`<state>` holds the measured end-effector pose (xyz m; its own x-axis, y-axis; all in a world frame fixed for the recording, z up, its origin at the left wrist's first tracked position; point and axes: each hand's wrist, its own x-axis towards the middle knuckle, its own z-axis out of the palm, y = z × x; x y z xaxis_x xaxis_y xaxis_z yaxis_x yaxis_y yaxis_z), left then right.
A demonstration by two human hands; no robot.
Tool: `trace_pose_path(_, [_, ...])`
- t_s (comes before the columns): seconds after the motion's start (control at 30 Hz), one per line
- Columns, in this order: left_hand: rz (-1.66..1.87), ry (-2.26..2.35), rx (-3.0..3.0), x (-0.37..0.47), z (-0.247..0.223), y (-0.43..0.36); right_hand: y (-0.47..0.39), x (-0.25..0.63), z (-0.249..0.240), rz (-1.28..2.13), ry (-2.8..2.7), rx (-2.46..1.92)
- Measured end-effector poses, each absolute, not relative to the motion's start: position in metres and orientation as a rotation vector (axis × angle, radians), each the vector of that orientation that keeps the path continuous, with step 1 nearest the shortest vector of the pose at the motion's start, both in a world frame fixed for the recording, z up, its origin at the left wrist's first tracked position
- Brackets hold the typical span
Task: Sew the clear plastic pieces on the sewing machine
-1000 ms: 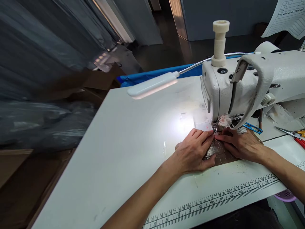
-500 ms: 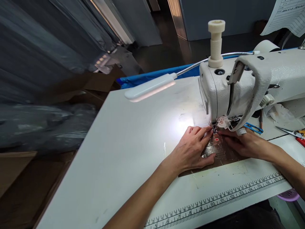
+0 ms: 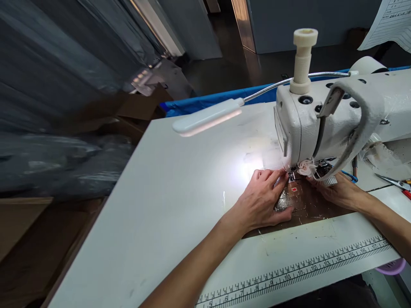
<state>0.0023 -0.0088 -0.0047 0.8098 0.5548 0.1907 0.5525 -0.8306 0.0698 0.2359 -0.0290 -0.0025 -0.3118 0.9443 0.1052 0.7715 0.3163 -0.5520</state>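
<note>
My left hand [image 3: 265, 199] lies flat on the table beside the sewing machine's presser foot [image 3: 292, 176]. Its fingertips reach close to the foot, and the thumb stretches apart over a shiny brown plate [image 3: 302, 214]. To the right of the foot is my right hand [image 3: 342, 192], its fingers partly hidden behind the machine's curved guard [image 3: 364, 128]; whether they pinch anything I cannot tell. A gathered pale pink strip of cloth [image 3: 306, 167] hangs by the needle area. On the plate in front of the foot shows a small red mark [image 3: 294, 189].
The white sewing machine head [image 3: 290, 124] fills the right. A lit lamp [image 3: 208, 116] on a bendable neck hangs over the table [image 3: 167, 192]. Scissors [image 3: 391, 181] lie at the right, near a blue tool [image 3: 349, 175]. A printed ruler [image 3: 295, 276] runs along the front edge.
My right hand has drawn back to the right, away from the presser foot. My left hand stays nearly in place. The view has shifted slightly.
</note>
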Motion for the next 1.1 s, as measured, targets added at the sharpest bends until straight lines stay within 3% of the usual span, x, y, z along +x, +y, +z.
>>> trace_pose_path(0.27, [0.437, 0.961, 2.847, 0.003, -0.008, -0.009, -0.032, 0.238, 0.008, 0.62, -1.954, -1.584])
trace_pose_path(0.43, [0.471, 0.867, 2.767, 0.003, -0.009, -0.004, -0.024, 0.252, 0.014, 0.433, -1.713, -1.653])
trace_pose_path(0.73, [0.366, 1.394, 2.853, 0.002, 0.0, -0.027, -0.033, 0.276, -0.005, 0.075, -2.206, -1.712])
trace_pose_path(0.9, [0.437, 1.328, 2.788, -0.013, 0.002, -0.027, -0.043, 0.273, -0.009, -0.145, -2.207, -1.617])
trace_pose_path(0.97, [0.527, 1.281, 2.783, -0.019, -0.002, -0.021, -0.051, 0.265, -0.003, 0.0, -2.123, -1.614])
trace_pose_path(1.1, [0.722, 1.272, 2.794, -0.023, -0.015, -0.011, -0.072, 0.237, 0.008, 0.829, -1.926, -1.553])
